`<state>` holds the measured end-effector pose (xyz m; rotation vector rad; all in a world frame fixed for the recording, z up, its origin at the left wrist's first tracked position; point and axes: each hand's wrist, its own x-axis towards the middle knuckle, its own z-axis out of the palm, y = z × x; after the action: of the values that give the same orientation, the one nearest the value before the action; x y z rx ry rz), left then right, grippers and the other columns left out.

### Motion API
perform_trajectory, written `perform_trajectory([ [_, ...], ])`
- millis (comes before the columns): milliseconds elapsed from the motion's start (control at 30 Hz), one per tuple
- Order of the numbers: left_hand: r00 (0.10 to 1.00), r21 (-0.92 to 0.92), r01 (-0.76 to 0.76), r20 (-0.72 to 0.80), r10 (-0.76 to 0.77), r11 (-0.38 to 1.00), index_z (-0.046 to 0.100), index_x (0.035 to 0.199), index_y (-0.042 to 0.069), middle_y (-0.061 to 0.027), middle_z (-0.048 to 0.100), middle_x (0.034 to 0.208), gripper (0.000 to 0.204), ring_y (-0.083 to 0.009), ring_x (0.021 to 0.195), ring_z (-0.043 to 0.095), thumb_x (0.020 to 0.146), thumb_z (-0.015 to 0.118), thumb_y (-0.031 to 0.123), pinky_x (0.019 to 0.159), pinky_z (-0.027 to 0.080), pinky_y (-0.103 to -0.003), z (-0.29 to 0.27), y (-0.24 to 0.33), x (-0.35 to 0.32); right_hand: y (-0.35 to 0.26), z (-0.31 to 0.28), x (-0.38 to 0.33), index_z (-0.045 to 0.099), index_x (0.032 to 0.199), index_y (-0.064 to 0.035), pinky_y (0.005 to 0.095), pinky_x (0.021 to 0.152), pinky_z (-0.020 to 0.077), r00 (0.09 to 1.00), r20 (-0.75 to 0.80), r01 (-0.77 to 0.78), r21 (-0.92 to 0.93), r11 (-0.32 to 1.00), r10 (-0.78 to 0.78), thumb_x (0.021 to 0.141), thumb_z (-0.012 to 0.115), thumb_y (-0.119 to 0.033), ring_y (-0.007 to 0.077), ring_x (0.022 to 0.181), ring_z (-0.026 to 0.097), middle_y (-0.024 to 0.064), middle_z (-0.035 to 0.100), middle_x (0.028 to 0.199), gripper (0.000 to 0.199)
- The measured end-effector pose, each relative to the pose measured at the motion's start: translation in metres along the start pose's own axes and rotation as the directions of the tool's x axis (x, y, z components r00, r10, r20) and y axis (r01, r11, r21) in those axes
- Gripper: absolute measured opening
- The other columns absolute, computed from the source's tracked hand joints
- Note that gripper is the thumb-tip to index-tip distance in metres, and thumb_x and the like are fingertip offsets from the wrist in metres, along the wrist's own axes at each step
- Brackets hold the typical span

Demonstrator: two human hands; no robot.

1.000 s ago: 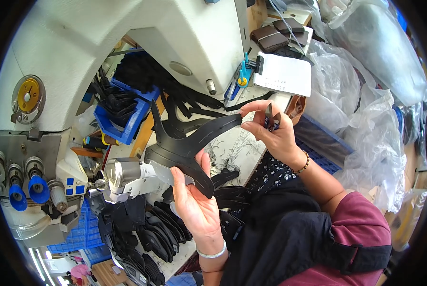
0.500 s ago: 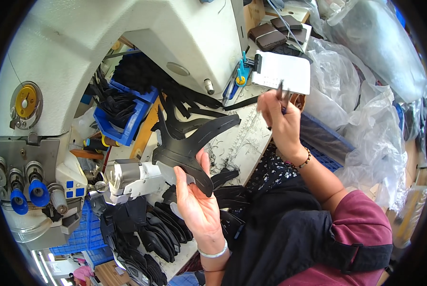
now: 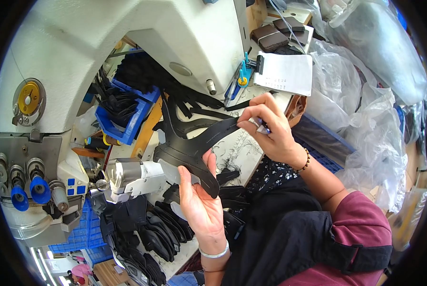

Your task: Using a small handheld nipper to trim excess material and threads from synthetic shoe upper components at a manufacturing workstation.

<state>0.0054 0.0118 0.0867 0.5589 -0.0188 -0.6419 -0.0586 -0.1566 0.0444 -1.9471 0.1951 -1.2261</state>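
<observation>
A black, branched, leather-like piece (image 3: pixel 182 150) with seam lines along its arms lies over the metal arm of a sewing machine (image 3: pixel 135 178). My left hand (image 3: pixel 203 207) grips its lower arm, thumb on the near side and fingers behind. With closed fingertips my right hand (image 3: pixel 275 131) pinches the tip of its upper right arm. A small metal tool (image 3: pixel 260 127) with a bluish part is tucked in the right hand; its kind is mostly hidden by the fingers.
Blue bins (image 3: pixel 123 124) of black strips stand behind the piece. Stacked black parts (image 3: pixel 161 229) lie below the machine arm. A notepad (image 3: pixel 284 71), blue snips (image 3: pixel 243 76) and brown bundles (image 3: pixel 269 38) sit at the far side. Plastic bags (image 3: pixel 366 109) fill the right.
My right hand has come down and left from beside the notepad and taken hold of the piece's upper arm. The dark pointed tool tip no longer sticks up. My left hand keeps its grip.
</observation>
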Motion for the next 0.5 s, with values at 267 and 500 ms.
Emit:
perform_trajectory([
  [267,0.999,0.002,-0.031,0.010,0.031,1.000,0.034,0.127,-0.007,-0.0232,0.044,0.124,0.038,-0.0294,0.119,0.044,0.096,0.037,0.015,0.103,0.039,-0.041,-0.003,0.003,-0.001,-0.005,0.000,-0.001,0.060,0.086,-0.0057,0.0283,0.057,0.0433,0.989,-0.055,0.133,-0.088,0.987,-0.138,0.068,0.075,-0.011,0.0203,0.066,0.053,0.0078,0.049,0.083,0.023],
  [500,0.996,0.152,-0.066,-0.056,0.075,0.986,0.041,0.117,-0.007,-0.0181,0.055,0.110,0.038,-0.0283,0.102,0.057,0.094,0.045,0.023,0.097,0.044,-0.040,0.007,-0.002,-0.006,-0.002,0.007,0.000,0.060,0.091,-0.0091,0.0299,0.056,0.0455,0.989,0.071,0.135,-0.117,0.984,-0.128,0.062,0.076,-0.009,0.0218,0.069,0.055,0.0077,0.049,0.086,0.032],
])
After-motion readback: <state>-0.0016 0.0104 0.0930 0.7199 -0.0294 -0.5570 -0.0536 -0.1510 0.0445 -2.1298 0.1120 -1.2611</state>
